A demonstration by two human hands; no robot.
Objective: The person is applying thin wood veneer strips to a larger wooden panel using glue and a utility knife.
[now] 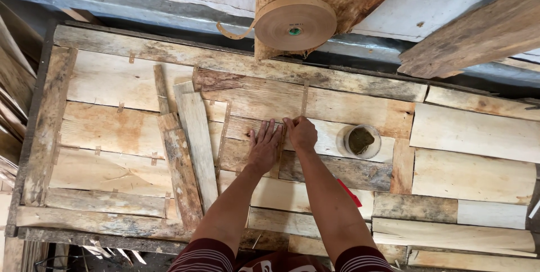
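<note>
Spread across the desk [101, 224]: veneer sheets [112, 131] butted edge to edge, taped at seams. At twelve o'clock, tape roll [294, 23] hung within reach. At three o'clock, glue cup [361, 141]. Left hand [264, 147] open, flat, pinning the joint; right hand [302, 132] curled, fingertips pressing the tape strip [304, 99] down.

The person is wearing a dark maroon garment with thin pale stripes, which is showing at the near edge of the view on both sides. Between the two striped parts a patch of plain red cloth with a small white marking is showing. Both forearms are bare from there outward. The left hand [263, 147] and right hand [302, 133] are bare too, with no gloves, rings or watch showing.
</note>
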